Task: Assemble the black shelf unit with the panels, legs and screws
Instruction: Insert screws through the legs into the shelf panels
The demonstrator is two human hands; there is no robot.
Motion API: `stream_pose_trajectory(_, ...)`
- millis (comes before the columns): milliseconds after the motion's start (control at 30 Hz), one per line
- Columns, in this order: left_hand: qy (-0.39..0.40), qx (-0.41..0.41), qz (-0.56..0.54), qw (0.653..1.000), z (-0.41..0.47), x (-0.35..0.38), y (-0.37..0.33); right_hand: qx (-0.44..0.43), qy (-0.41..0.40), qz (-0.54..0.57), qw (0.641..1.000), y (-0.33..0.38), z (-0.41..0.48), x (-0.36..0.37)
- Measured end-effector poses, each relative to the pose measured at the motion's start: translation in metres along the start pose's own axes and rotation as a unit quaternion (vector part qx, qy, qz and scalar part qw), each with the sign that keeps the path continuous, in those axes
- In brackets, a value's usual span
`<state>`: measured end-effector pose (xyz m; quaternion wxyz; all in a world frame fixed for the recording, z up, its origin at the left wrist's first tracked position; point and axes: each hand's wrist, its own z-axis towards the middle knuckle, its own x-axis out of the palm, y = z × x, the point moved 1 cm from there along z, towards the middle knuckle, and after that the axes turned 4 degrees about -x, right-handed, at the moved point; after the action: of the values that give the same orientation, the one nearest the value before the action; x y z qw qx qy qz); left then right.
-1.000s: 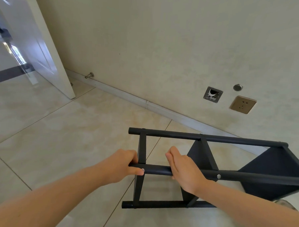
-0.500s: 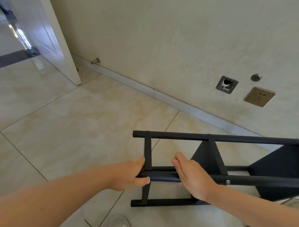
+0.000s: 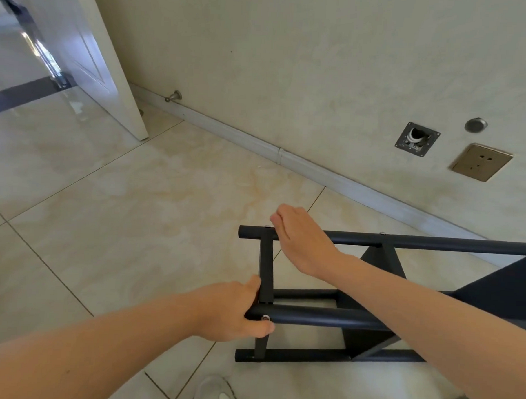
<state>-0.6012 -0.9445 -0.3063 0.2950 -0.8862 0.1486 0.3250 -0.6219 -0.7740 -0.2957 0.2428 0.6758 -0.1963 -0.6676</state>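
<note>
- Shelf unit [image 3: 505,288] lies sideways on the floor [image 3: 134,208]: rigid, likely light; hold its round legs.
- Left hand [image 3: 230,309] grips the near leg [image 3: 326,316]; right hand [image 3: 302,240] is loose and empty over the far leg [image 3: 434,242].

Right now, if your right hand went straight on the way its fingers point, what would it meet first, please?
The way looks free: the right hand is over the far rail of the shelf, fingers aimed past it. Next in line is bare floor, towards the door, though depth is unclear.
</note>
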Motion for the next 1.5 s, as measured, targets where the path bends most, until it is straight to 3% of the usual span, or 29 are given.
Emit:
stream_pose_trajectory(167, 0.002, 0.006, -0.002, 1.000, 0.003, 0.000, 0.003, 0.026, 0.046, 0.051, 0.997, -0.012, 0.033, 0.019)
stream_pose_trajectory(367, -0.054, 0.034, -0.035, 0.997, 0.007, 0.008, 0.012, 0.029, 0.082, -0.033, 0.996, -0.022, 0.049, 0.030)
stream_pose_trajectory(500, -0.077, 0.043, -0.056, 0.995, 0.005, 0.014, 0.015, 0.046, 0.105, -0.006, 0.993, -0.027, 0.054, 0.029)
stream_pose_trajectory(1000, -0.186, 0.044, 0.132, 0.973, 0.002, 0.027, 0.029, -0.029, 0.063, -0.048, 0.996, -0.020, 0.027, 0.034)
stream_pose_trajectory(1200, -0.242, 0.068, 0.130, 0.959, 0.006, 0.036, 0.036, -0.033, 0.034, -0.075, 0.996, -0.019, 0.026, 0.039)
stream_pose_trajectory(1433, -0.220, 0.060, 0.142, 0.963, 0.006, 0.023, 0.030, -0.045, 0.012, -0.085, 0.995, -0.022, 0.024, 0.043)
stream_pose_trajectory(1500, -0.253, 0.084, 0.146, 0.953, 0.008, 0.019, 0.030, -0.046, 0.007, -0.086, 0.995, -0.023, 0.024, 0.044)
